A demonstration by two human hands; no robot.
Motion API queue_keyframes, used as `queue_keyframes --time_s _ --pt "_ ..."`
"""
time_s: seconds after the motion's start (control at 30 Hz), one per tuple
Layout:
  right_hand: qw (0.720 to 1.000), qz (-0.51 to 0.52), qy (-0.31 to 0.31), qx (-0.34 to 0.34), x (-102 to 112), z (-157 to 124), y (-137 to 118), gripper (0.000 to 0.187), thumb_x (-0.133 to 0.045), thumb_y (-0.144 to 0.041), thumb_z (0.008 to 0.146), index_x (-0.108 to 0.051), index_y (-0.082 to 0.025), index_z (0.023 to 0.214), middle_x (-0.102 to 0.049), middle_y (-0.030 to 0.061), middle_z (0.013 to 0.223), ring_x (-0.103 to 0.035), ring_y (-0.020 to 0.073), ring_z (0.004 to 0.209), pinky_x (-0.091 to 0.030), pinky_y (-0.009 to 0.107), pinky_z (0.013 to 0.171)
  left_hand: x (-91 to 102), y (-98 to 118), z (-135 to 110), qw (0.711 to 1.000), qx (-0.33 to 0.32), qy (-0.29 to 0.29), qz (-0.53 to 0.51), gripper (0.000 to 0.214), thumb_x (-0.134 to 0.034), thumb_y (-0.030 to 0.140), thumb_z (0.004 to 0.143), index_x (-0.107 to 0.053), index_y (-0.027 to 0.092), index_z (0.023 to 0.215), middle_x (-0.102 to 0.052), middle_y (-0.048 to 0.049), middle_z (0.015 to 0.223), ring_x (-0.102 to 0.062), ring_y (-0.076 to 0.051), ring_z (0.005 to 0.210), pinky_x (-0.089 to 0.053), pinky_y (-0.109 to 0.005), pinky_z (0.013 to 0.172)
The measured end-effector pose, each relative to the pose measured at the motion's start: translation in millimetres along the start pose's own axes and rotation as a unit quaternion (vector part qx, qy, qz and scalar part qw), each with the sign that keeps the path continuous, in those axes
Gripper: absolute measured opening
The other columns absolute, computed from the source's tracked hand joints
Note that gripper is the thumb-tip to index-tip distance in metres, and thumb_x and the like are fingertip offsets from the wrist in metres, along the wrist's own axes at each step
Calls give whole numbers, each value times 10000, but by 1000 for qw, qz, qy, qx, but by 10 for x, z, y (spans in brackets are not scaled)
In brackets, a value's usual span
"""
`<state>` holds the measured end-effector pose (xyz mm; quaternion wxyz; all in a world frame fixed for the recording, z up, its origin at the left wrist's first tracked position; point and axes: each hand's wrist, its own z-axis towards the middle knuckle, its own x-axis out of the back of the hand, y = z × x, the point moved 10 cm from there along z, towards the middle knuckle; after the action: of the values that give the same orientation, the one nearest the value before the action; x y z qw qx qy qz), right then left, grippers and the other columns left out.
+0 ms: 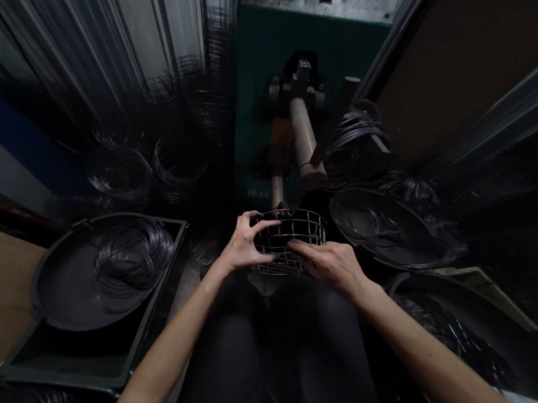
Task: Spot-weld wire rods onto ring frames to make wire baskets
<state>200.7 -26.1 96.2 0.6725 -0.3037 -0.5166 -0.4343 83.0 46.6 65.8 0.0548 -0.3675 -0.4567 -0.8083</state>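
A round wire basket (313,225) of thin metal rings and upright wires sits above my lap, close to the lower arm of a green machine. My left hand (244,241) grips its left side, thumb low and index finger stretched along a ring. On the front right, the fingers of my right hand (330,263) are closed on the basket's wires. Just behind the basket are the machine's lower electrode rod (277,190) and the thicker upper arm (304,133). The basket's lower part is partly hidden by my fingers and the dark.
To the left, a black pan (65,283) with coiled wire rings rests on a crate (72,366). Another pan (405,242) and a larger one (528,338) holding wire pieces lie right. Wire baskets (119,172) stand behind, left of the green machine (250,64).
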Motion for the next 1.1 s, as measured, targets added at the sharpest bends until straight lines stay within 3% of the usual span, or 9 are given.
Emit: queue_keyframes --time_s 0.3,0.47,0.57,0.67,0.9,1.1 --pt "1000 -6 24 -10 82 176 65 264 -504 -306 912 -668 -291 1119 -718 -12 990 -664 143 611 -387 232 500 56 -73 158 1000 8 -23 -13 709 -805 349 581 -560 303 1244 -332 -82 1227 -364 -310 1239 -374 -473 1059" --pt "997 20 33 -63 102 94 105 274 -496 -337 925 -653 -297 1146 -721 -1 993 -664 138 680 -410 218 555 86 -87 145 1000 8 -15 -19 682 -800 384 595 -565 314 1231 -371 -63 1207 -408 -286 1220 -360 -459 1079" --pt "987 45 98 -116 186 -23 193 257 -470 -354 941 -679 -245 1045 -706 31 1000 -650 136 750 -426 210 600 89 -109 174 999 20 -20 -25 680 -807 378 581 -575 314 1217 -383 -57 1206 -428 -283 1212 -372 -449 1070" --pt "973 61 151 -163 219 -66 327 296 -471 -406 934 -681 -203 889 -655 53 882 -599 126 680 -392 213 555 117 -144 268 999 24 -16 -29 684 -813 392 573 -582 302 1210 -393 -59 1197 -433 -287 1206 -376 -456 1062" --pt "961 115 154 -198 129 81 555 377 -455 -514 911 -666 -208 843 -598 28 788 -537 122 635 -337 230 540 166 -209 456 999 18 -22 -22 678 -811 438 575 -590 296 1200 -418 -59 1144 -446 -276 1166 -366 -454 1057" --pt "933 201 180 -238 44 237 772 400 -508 -562 849 -658 -192 855 -630 44 816 -556 150 679 -391 255 620 223 -294 678 999 42 -11 -24 724 -835 375 532 -579 272 1202 -461 -55 1121 -482 -276 1117 -389 -445 1028"
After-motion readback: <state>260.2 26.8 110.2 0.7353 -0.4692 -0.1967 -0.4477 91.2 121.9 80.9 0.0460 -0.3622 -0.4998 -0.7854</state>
